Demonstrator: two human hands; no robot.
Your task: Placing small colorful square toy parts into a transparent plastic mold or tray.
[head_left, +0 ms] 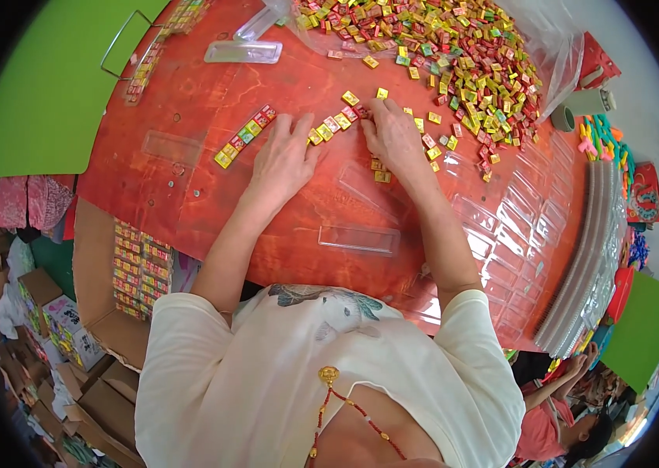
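A slightly bent row of small yellow and red boxes [331, 125] lies on the red table [283, 210] between my hands. My left hand [283, 160] has the row's left end between thumb and index finger. At the other end my right hand [396, 136] bends its fingers down onto a red box, which they partly cover. Left of my left hand, a straight row of red, green and yellow boxes [244, 136] lies apart. One loose yellow box [350, 98] sits just beyond the row, another [382, 93] above my right fingers. Several boxes are partly hidden under my right wrist.
A big heap of small boxes [454, 54] spills from a clear plastic bag [559, 54] at the far right. Clear trays [359, 239] lie nearby, many more [513, 234] at right beside stacked trays [587, 257]. A carton [99, 273] stands lower left. Another person [556, 413] sits lower right.
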